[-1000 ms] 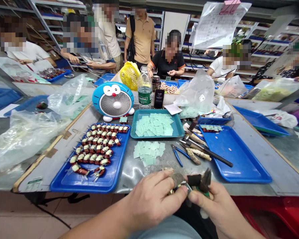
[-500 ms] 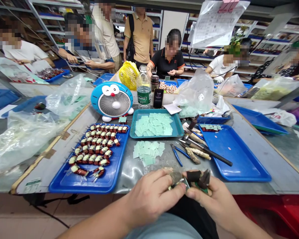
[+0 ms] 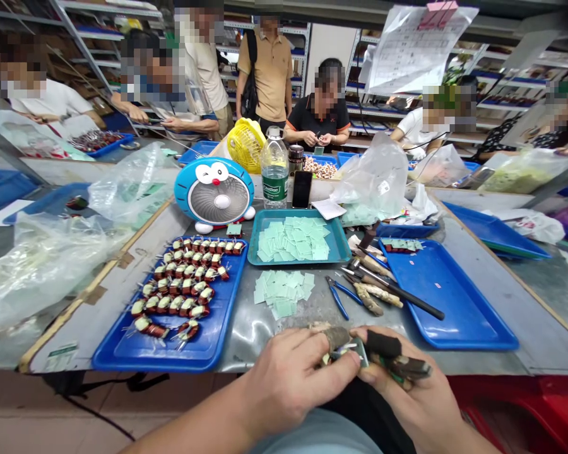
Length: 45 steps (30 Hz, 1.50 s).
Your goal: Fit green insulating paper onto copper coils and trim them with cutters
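Both hands meet near the table's front edge. My left hand [image 3: 296, 378] has its fingers closed on a small part with thin metal leads, mostly hidden, and a grey wrap covers one fingertip. In my right hand [image 3: 407, 384], a small green board [image 3: 361, 353] is pinched against that part, and a dark-tipped tool [image 3: 409, 367] lies in the palm. A black wrap covers one right finger. Beyond the hands lie a loose pile of pale green boards [image 3: 284, 290] and blue-handled cutters [image 3: 343, 295].
On the left, a blue tray [image 3: 170, 356] holds rows of wound coils. A teal tray [image 3: 299, 257] of green boards stands behind the pile. Hand tools [image 3: 392, 287] lie beside the right blue tray [image 3: 464, 302]. A fan [image 3: 214, 192] and a bottle [image 3: 274, 170] stand farther back.
The green board shows more between my fingers, and the dark-tipped tool in my right hand has tilted to the right. My right hand has shifted slightly rightward.
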Each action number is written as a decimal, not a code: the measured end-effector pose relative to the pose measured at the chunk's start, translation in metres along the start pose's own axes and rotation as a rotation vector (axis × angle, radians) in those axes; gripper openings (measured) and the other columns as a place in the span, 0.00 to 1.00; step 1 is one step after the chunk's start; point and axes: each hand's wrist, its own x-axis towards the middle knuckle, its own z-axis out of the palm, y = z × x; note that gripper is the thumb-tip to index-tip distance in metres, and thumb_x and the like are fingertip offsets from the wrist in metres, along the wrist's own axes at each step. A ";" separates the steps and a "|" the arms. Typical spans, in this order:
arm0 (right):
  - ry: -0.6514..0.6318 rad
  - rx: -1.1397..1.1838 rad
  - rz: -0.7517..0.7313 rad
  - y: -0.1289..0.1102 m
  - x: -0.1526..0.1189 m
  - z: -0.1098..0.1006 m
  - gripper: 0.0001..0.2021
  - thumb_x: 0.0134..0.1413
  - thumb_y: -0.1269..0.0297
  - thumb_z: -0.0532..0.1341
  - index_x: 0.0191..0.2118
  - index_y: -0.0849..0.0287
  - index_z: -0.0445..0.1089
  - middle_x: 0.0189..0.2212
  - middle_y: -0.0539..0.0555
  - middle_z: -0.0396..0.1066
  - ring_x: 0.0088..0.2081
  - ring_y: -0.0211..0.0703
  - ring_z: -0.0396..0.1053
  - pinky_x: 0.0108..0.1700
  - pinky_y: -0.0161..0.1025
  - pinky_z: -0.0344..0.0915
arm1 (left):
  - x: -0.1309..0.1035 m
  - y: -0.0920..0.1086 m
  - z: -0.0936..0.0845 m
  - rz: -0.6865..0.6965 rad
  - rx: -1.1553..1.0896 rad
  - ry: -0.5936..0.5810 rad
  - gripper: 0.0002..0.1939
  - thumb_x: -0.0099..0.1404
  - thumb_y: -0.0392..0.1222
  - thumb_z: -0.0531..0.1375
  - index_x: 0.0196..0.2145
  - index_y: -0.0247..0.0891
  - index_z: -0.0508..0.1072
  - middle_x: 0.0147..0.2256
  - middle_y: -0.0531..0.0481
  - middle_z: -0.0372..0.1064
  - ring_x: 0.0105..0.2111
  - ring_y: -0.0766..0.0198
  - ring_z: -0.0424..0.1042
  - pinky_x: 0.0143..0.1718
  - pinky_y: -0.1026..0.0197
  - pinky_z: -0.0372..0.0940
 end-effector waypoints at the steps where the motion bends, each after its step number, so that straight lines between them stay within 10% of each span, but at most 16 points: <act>1: 0.011 0.054 0.046 0.000 -0.003 0.002 0.17 0.60 0.65 0.65 0.54 0.60 0.72 0.49 0.54 0.72 0.50 0.30 0.74 0.56 0.18 0.72 | 0.000 0.002 0.000 -0.021 0.023 0.000 0.13 0.75 0.37 0.54 0.55 0.34 0.71 0.36 0.42 0.76 0.32 0.61 0.75 0.31 0.60 0.71; 8: 0.135 0.454 0.523 0.008 -0.029 0.026 0.23 0.55 0.59 0.68 0.55 0.63 0.73 0.53 0.57 0.70 0.52 0.35 0.75 0.55 0.22 0.74 | -0.002 0.010 0.009 -0.148 -0.025 0.097 0.13 0.72 0.37 0.59 0.52 0.31 0.68 0.39 0.40 0.75 0.35 0.59 0.75 0.35 0.60 0.72; 28: 0.174 0.252 0.148 0.009 -0.035 0.027 0.27 0.59 0.75 0.63 0.63 0.50 0.64 0.55 0.51 0.69 0.54 0.31 0.74 0.58 0.20 0.72 | 0.006 0.009 0.006 -0.159 -0.009 -0.045 0.17 0.73 0.49 0.59 0.52 0.35 0.71 0.31 0.47 0.70 0.28 0.60 0.71 0.27 0.60 0.66; 45: 0.028 -0.037 0.011 0.008 -0.020 0.009 0.21 0.61 0.67 0.64 0.59 0.55 0.67 0.53 0.51 0.70 0.53 0.25 0.73 0.59 0.15 0.69 | 0.002 0.003 0.002 -0.178 0.027 -0.182 0.19 0.74 0.51 0.55 0.55 0.36 0.71 0.34 0.46 0.70 0.30 0.59 0.71 0.30 0.59 0.66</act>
